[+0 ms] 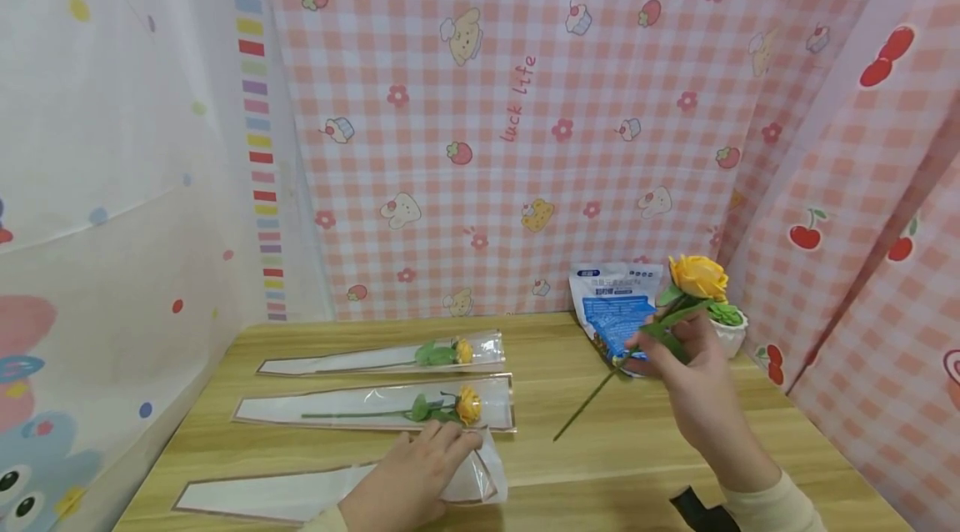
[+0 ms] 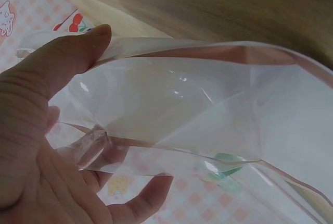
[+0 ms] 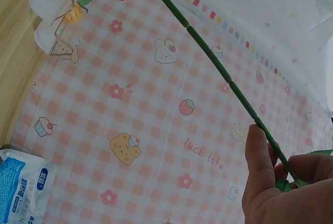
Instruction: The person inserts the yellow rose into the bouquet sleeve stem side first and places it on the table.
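My right hand [image 1: 701,399] pinches a yellow artificial rose [image 1: 699,277] by its green stem, near the leaves. The bloom points up and the bare stem [image 3: 210,57] slants down to the left, above the table. My left hand [image 1: 416,469] grips the wide end of the nearest clear flower sleeve [image 1: 277,495] with white backing and a brown border. In the left wrist view the thumb lies on one edge of the sleeve mouth [image 2: 171,104] and fingers on the other, with the mouth spread apart. No flower shows inside that sleeve.
Farther back on the wooden table [image 1: 555,474] lie two more sleeves, a middle one [image 1: 262,410] and a far one [image 1: 292,366], each with a yellow rose inside. A blue and white pouch [image 1: 615,307] and a small potted succulent [image 1: 726,315] stand at the back right.
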`<state>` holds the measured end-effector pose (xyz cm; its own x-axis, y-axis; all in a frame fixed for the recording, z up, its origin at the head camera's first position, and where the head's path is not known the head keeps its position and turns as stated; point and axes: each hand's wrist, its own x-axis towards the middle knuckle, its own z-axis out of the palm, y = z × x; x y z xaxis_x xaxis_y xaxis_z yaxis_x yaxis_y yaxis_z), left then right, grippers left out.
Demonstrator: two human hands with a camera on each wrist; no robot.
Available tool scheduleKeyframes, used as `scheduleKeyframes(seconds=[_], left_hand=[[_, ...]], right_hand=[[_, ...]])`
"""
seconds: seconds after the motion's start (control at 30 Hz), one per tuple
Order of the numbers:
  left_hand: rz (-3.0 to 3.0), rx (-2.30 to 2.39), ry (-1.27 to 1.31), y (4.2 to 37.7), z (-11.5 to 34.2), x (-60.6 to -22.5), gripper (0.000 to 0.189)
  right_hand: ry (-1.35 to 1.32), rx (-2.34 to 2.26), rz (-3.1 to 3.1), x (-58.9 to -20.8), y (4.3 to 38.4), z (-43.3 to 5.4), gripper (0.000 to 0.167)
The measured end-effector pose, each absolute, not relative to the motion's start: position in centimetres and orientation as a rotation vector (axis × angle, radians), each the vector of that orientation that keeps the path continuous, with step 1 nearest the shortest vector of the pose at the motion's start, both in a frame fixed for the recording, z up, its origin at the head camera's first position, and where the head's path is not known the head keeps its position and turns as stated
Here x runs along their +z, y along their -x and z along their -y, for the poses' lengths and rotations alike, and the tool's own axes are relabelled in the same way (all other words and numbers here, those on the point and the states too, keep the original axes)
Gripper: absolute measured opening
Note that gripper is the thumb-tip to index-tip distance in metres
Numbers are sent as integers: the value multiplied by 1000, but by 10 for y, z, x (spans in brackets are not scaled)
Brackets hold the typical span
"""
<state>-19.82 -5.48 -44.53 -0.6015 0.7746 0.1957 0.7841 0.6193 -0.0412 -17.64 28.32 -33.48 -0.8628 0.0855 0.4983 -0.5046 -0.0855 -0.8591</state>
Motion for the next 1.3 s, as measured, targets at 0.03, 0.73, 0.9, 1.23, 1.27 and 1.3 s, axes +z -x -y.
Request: scheduleKeyframes(seconds=[0.03, 0.73, 0.9, 1.23, 1.27, 1.3], left_hand=[[2650, -69, 1288, 198, 55, -445, 86], [2633, -88, 1297, 199, 53, -447, 85], [2627, -108, 1307, 199, 52, -447, 85], [2610, -95, 1302, 196, 51, -443, 92], [2613, -91, 1301, 196, 51, -442, 92], [2616, -92, 1300, 196, 51, -442, 93]], right_hand=[[-453, 2003, 1796, -335, 176, -282, 29], [-484, 2131, 1712, -360, 177, -247, 29], [-486, 2148, 1699, -372, 175, -239, 28], [-523, 2104, 1750, -389, 176, -230, 26], [-534, 2107, 1757, -390, 176, -230, 25], [-539, 2107, 1768, -391, 176, -229, 24]])
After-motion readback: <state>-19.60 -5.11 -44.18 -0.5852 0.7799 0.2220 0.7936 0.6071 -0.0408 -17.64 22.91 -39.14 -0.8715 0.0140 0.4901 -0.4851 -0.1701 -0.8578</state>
